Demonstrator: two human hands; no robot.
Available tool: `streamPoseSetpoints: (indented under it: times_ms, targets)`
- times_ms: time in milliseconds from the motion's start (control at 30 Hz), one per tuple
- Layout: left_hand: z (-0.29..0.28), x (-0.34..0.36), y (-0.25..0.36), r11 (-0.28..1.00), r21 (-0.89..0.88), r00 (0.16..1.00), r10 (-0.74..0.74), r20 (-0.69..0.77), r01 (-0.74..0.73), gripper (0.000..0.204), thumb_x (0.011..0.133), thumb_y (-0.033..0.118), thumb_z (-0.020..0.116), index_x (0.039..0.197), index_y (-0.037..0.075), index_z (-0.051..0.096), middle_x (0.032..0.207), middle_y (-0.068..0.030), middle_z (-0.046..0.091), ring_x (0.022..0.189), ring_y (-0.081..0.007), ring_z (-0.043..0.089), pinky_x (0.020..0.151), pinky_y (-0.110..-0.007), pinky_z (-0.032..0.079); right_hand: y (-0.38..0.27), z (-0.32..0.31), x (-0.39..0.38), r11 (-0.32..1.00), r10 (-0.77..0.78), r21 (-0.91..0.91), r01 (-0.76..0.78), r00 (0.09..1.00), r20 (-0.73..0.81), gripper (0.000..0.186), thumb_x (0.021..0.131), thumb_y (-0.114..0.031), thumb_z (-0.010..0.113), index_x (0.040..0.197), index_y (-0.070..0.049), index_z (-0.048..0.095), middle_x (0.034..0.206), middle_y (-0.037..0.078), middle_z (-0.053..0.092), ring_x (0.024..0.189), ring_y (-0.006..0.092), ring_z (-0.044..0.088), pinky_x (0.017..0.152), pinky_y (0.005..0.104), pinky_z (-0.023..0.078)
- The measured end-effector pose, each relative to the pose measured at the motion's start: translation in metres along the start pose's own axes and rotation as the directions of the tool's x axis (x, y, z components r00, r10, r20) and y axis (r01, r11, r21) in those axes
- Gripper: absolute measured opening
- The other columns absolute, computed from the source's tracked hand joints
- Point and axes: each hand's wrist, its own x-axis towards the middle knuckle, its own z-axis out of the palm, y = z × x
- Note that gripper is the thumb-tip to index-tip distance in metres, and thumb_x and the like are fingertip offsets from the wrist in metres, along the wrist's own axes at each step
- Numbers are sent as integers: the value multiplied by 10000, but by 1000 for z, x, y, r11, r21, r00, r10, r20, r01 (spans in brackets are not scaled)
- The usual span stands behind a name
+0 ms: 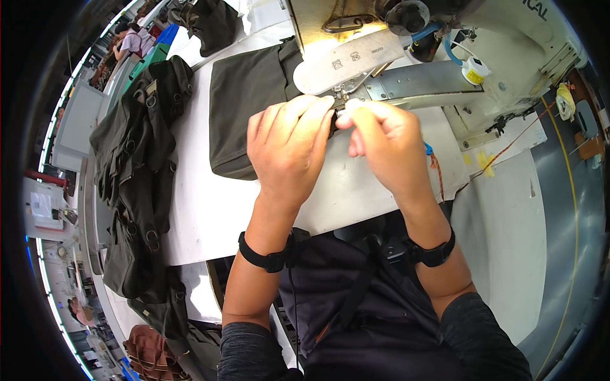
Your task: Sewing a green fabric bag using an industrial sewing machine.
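Note:
A dark olive fabric bag (238, 108) lies on the white table under the sewing machine's arm. Over its right edge, close to the presser foot (343, 89), my left hand (286, 143) bends its fingers down on the fabric, fingertips side by side. My right hand (384, 136) is just right of it, thumb and forefinger pinched and the other fingers curled. What lies in that pinch is hidden; a small dark bit of fabric shows between the hands. The sewing machine (508, 70) stands at the upper right, its lamp lighting the needle area.
More olive bags with straps and rings (140, 165) are heaped along the left side. Another dark bag (206, 25) sits at the far left, and a brown bag (155, 352) low down. A white spool (474, 70) is by the machine; orange cord (437, 168) hangs near my right wrist.

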Motion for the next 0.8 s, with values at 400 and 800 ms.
streamPoseSetpoints:
  times_ms: [400, 800]
  targets:
    - [8, -1, 2, 998, -37, 998, -48, -48, 46, 247, 783, 24, 811, 1005, 110, 747, 949, -13, 715, 860, -205, 663, 749, -336, 464, -22, -16, 28, 997, -58, 43, 58, 998, -1, 206, 987, -150, 657, 879, 22, 688, 615, 21, 635, 442, 45, 484, 425, 222, 375]
    - [1, 10, -11, 992, -82, 996, 92, -6, -92, 237, 783, -2, 819, 992, 87, 754, 946, -35, 747, 805, -202, 665, 704, -319, 464, -24, -17, 26, 996, -85, -20, 86, 996, 34, 247, 995, -168, 638, 848, 24, 685, 559, 10, 592, 441, 57, 500, 424, 256, 410]
